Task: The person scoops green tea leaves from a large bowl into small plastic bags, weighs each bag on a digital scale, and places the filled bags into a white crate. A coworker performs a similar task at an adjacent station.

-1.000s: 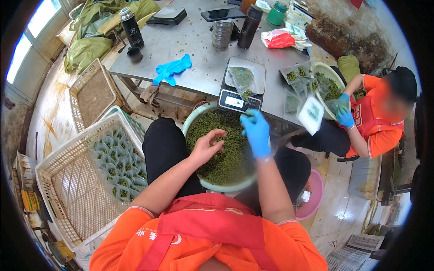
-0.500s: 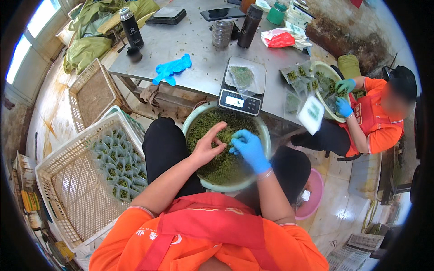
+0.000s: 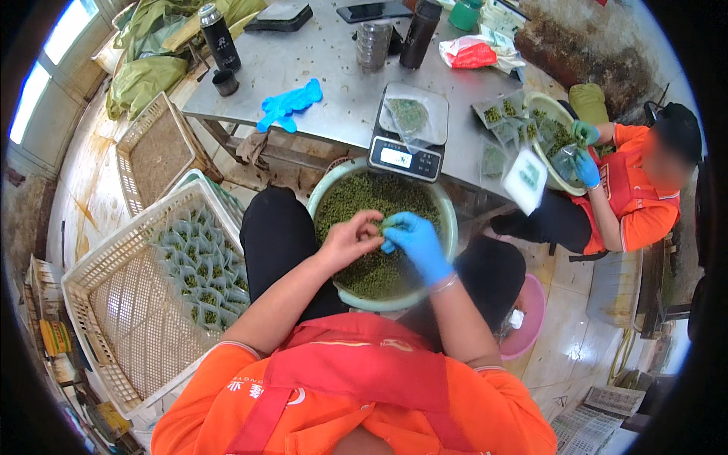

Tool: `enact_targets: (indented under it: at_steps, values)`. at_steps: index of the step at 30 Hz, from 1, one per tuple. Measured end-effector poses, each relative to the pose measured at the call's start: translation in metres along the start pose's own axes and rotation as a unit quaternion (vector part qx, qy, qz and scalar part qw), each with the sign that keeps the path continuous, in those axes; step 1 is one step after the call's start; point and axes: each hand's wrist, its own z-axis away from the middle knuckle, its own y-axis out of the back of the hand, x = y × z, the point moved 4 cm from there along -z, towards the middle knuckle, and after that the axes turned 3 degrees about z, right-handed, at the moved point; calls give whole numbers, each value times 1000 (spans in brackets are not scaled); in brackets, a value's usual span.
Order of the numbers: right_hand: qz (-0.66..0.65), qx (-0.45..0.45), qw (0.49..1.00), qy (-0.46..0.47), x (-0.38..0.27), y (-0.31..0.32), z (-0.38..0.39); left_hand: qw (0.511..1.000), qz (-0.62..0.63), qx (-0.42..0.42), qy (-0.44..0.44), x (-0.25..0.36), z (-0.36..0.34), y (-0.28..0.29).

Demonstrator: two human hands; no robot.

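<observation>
A pale green basin (image 3: pixel 383 305) sits between my knees, full of small green grains or buds (image 3: pixel 364 199) whose kind I cannot tell. Over its middle, my bare left hand (image 3: pixel 350 241) has curled fingers, thumb and fingertips drawn together. Facing it, my right hand (image 3: pixel 418 246) in a blue glove pinches a small green bit (image 3: pixel 383 226); the fingertips of both hands meet around it. Just beyond the basin, a digital scale (image 3: pixel 396 158) at the table's edge carries a clear bag (image 3: pixel 409 115) with green contents.
Left stands a white crate (image 3: pixel 114 303) with several filled clear bags (image 3: pixel 201 265). On the metal table (image 3: pixel 334 76) lie a blue glove (image 3: pixel 291 105), a black flask (image 3: pixel 220 38) and a dark bottle (image 3: pixel 420 34). At right, a gloved co-worker (image 3: pixel 637 186) works over another basin (image 3: pixel 542 163).
My left hand's fingers, spread out before, have curled in toward my right fingertips. The right hand has barely shifted. The co-worker's hands have moved slightly.
</observation>
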Motion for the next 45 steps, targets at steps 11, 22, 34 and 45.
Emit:
enact_targets:
  at_steps: [11, 22, 34, 45]
  values:
    - [-241, 130, 962, -8, -9, 23, 5, 992, -88, 68, 52, -5, -10, 23]
    - [-210, 74, 973, -65, -2, 8, 7, 981, 163, -56, 91, -4, -5, -10]
    - [-303, 150, 926, 167, -55, 23, -26, 964, -238, -115, -36, 7, 3, -11]
    - [-36, 197, 946, 254, -66, 10, -33, 883, -405, -16, -237, 32, -3, -10]
